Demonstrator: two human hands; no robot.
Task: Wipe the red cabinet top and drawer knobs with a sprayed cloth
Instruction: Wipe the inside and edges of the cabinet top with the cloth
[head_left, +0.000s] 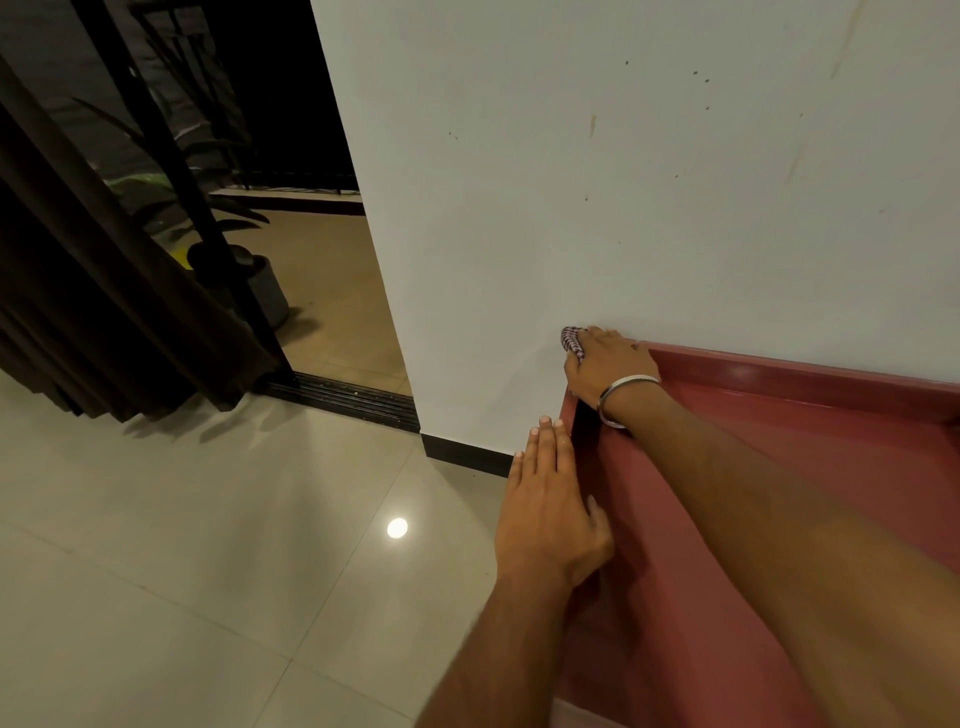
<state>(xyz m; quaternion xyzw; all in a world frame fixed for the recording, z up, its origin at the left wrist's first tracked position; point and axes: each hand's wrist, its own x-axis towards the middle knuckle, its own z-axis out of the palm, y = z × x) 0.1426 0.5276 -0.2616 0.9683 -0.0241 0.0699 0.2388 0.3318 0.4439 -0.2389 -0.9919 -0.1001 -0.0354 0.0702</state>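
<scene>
The red cabinet top (810, 457) fills the lower right and has a raised red lip along the wall. My right hand (605, 366), with a metal bangle on the wrist, presses a purple-and-white striped cloth (572, 340) onto the far left corner of the top, against the wall. Only an edge of the cloth shows past my fingers. My left hand (548, 506) lies flat with fingers together on the cabinet's left edge, holding nothing. No drawer knobs are in view.
A white wall (623, 182) stands directly behind the cabinet. Glossy beige floor tiles (208, 545) spread to the left. A dark curtain (93, 312) hangs beside an open sliding door with a track (343, 397); a potted plant (260, 286) stands outside.
</scene>
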